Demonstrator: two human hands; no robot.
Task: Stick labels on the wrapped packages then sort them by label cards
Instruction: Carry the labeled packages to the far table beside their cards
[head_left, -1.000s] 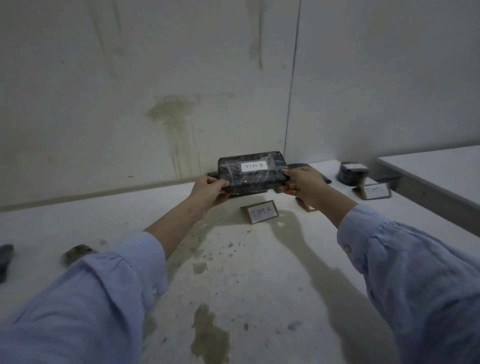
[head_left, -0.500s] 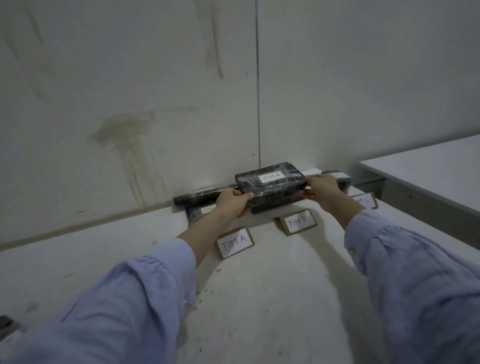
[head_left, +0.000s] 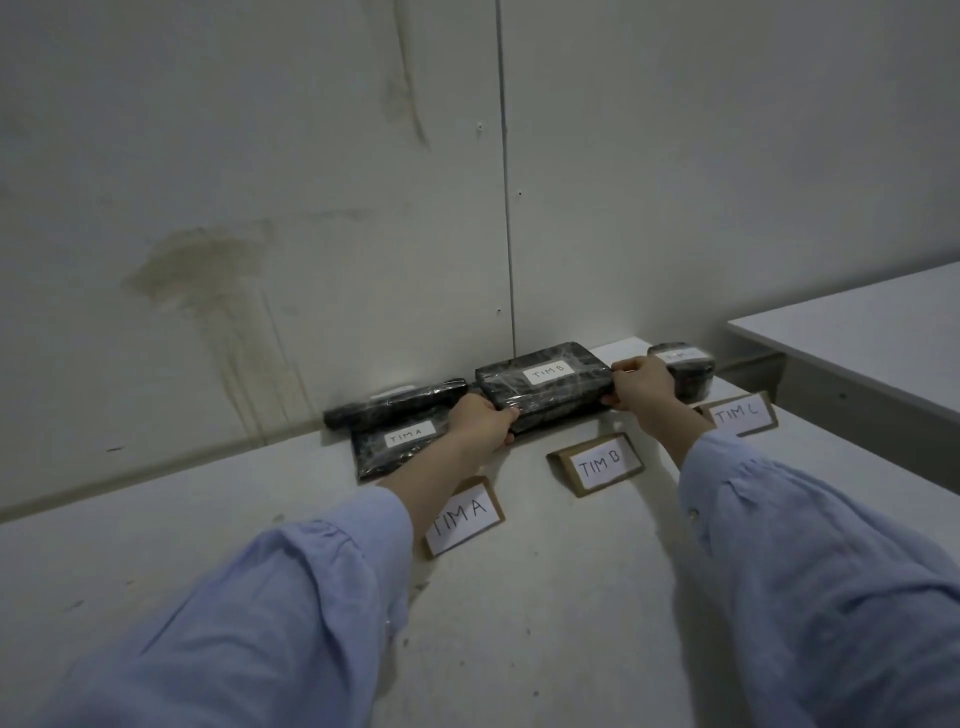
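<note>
The left hand (head_left: 480, 420) and right hand (head_left: 640, 385) each clasp one end of the TIM B package (head_left: 544, 385), fingers curled around it; it sits behind the TIM B card (head_left: 600, 463), against the wall (head_left: 311, 208); the two-ended hold presumably keeps it square to its card.

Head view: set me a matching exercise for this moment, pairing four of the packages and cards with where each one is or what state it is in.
Things
1. TIM B package
2. TIM A package
3. TIM A card
4. rightmost package

Places or states
a. partly behind the right hand
b. nearest the camera, beside the left sleeve
c. gripped at its ends by the left hand and the right hand
d. flat on the table, left of the left hand

Pairs: 1-c, 2-d, 3-b, 4-a.
</note>
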